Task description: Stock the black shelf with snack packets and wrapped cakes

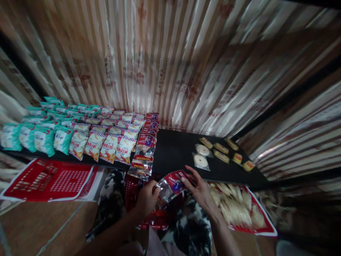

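Between my hands is a shiny snack packet [173, 185], red and blue at its upper end and silvery at its lower end. My left hand [148, 197] pinches the silvery end. My right hand [198, 187] grips the red end with the thumb on top and the fingers partly spread. Just beyond my left hand, an overlapping column of similar red-and-silver packets [146, 142] runs back along the black shelf [172, 149]. Beneath the held packet, partly hidden, is a red basket [160, 222] with more packets between my knees.
Rows of white-and-orange snack bags [124, 149] and teal bags [44, 140] stand at left. Round white wrapped cakes [200, 161] and yellow packets [221, 156] lie at right. Below are a red basket [53, 180] and a basket of pale packets [234, 206]. Wrinkled sheeting [170, 60] hangs behind.
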Available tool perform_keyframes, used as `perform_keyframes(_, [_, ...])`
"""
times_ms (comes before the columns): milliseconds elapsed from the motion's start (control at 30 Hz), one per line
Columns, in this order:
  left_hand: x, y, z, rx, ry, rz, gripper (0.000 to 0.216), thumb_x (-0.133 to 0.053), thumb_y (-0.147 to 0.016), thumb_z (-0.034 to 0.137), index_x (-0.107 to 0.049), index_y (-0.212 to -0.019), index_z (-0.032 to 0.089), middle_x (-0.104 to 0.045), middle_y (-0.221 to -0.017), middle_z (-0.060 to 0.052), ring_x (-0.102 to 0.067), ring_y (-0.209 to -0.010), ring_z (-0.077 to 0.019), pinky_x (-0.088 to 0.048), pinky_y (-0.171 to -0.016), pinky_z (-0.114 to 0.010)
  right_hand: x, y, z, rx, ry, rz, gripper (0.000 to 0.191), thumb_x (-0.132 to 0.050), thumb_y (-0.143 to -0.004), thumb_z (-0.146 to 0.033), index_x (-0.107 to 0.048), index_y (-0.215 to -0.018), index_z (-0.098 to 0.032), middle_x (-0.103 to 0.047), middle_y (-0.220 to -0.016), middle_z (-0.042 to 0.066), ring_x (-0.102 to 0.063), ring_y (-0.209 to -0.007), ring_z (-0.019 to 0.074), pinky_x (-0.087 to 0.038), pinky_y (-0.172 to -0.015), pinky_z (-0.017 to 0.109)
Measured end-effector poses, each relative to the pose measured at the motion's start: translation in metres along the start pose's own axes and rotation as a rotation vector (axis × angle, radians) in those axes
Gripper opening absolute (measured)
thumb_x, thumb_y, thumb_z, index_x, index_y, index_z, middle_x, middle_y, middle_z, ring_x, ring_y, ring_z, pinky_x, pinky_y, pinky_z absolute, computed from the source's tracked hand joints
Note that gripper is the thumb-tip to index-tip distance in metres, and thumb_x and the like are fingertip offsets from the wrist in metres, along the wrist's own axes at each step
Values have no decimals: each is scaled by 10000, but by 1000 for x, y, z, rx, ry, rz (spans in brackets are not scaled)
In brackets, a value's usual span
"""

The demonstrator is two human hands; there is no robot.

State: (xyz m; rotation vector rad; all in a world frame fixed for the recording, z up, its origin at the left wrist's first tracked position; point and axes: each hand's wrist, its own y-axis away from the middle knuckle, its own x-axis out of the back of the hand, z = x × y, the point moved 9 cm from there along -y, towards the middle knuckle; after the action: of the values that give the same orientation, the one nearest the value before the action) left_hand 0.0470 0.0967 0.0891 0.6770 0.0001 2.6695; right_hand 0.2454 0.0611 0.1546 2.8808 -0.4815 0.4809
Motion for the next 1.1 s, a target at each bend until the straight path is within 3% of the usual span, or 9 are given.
perform_keyframes(100, [3, -3, 8, -16, 84, 8, 158, -434, -806, 299, -551, -771, 199, -610, -701, 10, -568, -684, -148, -393, -637, -230, 8, 5, 3, -17, -92, 62, 612, -690, -639, -508, -529, -1161, -232, -676, -1014, 57, -637, -909, 230, -528, -765, 353])
perform_keyframes(267, [4, -11, 13, 25, 320, 22, 171, -454, -776, 330, -536, -741, 184, -604, -709, 0, -561, -689, -154, -423, -647, -238, -2, 10, 9, -34, -288, 19, 444, -707, -643, -512, -596, -946, -207, -656, -697, -12, -624, -680, 165, -496, -668, 281])
perform_keyframes(433, [9, -20, 28, 43, 466, 35, 202, -495, -764, 379, -507, -707, 185, -573, -690, 14, -548, -698, -145, -432, -643, -234, -34, 15, 9, -129, -408, -99, 444, -711, -621, -541, -618, -904, -212, -705, -869, 38, -653, -827, 211, -493, -778, 322])
perform_keyframes(567, [16, -30, 38, 34, 458, 27, 209, -469, -786, 380, -503, -721, 184, -575, -702, 11, -555, -705, -149, -439, -643, -245, -53, 12, 7, -170, -426, -97, 543, -669, -607, -612, -611, -989, -231, -710, -918, 55, -661, -846, 267, -518, -693, 356])
perform_keyframes(633, [21, -39, 39, 40, 399, 32, 190, -453, -804, 348, -539, -815, 179, -614, -786, -11, -579, -763, -159, -456, -692, -256, -58, 5, 4, -166, -434, -97, 553, -643, -631, -620, -598, -1029, -239, -708, -939, 60, -664, -842, 271, -521, -667, 355])
perform_keyframes(700, [29, -50, 42, 42, 325, 65, 255, -454, -813, 304, -544, -1012, 173, -638, -947, -49, -591, -883, -172, -463, -793, -273, -59, -6, -2, -164, -428, -114, 551, -631, -650, -611, -587, -1055, -240, -706, -958, 65, -665, -846, 271, -522, -669, 354])
perform_keyframes(800, [49, -69, 57, -16, 145, 149, 475, -456, -813, 243, -413, -1279, 157, -559, -1210, -108, -522, -1108, -195, -404, -963, -317, -53, -33, -20, -137, -383, -91, 531, -617, -662, -601, -588, -1046, -236, -708, -960, 63, -664, -854, 268, -523, -692, 358])
perform_keyframes(967, [73, -97, 102, -260, -276, 241, 510, -414, -836, 211, -393, -1345, 226, -261, -1485, -54, -134, -1385, -255, -168, -1121, -466, -49, -102, -57, -15, -324, -71, 451, -660, -635, -555, -601, -920, -210, -716, -872, 58, -666, -808, 251, -515, -757, 371])
perform_keyframes(1100, [70, -133, 112, -343, -445, 228, 537, -432, -824, 222, -378, -1358, 206, -273, -1484, -51, -146, -1380, -265, -163, -1124, -466, -58, -166, -69, 53, -299, -77, 418, -663, -642, -478, -589, -927, -181, -714, -848, 69, -670, -778, 242, -520, -748, 372])
